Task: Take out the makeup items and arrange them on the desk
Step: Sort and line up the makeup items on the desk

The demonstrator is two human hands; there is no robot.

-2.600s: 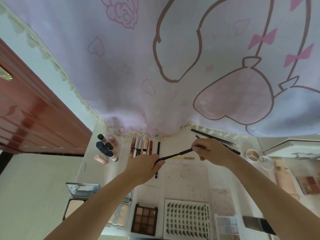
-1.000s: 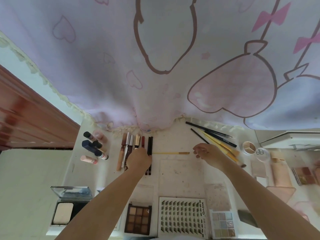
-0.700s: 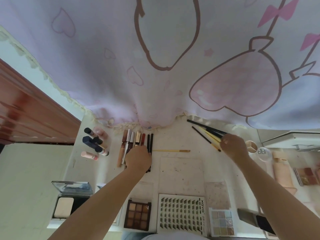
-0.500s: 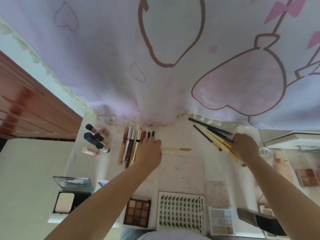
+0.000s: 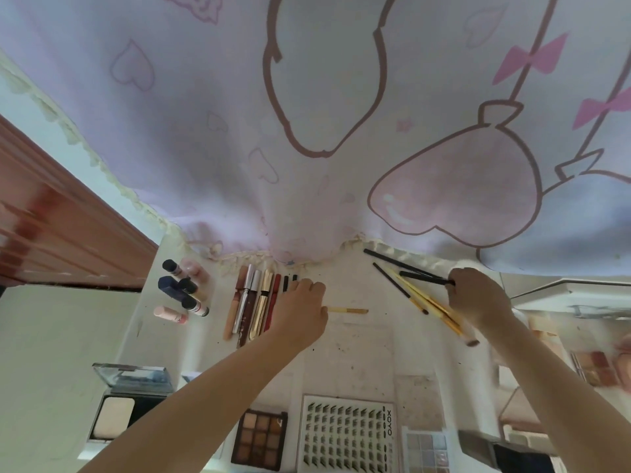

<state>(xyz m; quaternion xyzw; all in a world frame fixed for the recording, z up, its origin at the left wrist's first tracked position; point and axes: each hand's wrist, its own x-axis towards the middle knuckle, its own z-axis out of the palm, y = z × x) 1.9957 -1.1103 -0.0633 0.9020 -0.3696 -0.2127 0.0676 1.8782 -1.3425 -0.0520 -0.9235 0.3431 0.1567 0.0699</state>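
left hand: laid flat, fingers straight, over two slim black pencils closing a row of lip-gloss tubes on the white desk | right hand: curled round a bundle of black and gold makeup brushes | thin gold pencil: seen between both hands

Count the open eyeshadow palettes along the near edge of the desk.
2. A brown palette sits left of the lash tray; a pale shimmer palette sits right of it. A reddish palette also lies at the far right, blurred.
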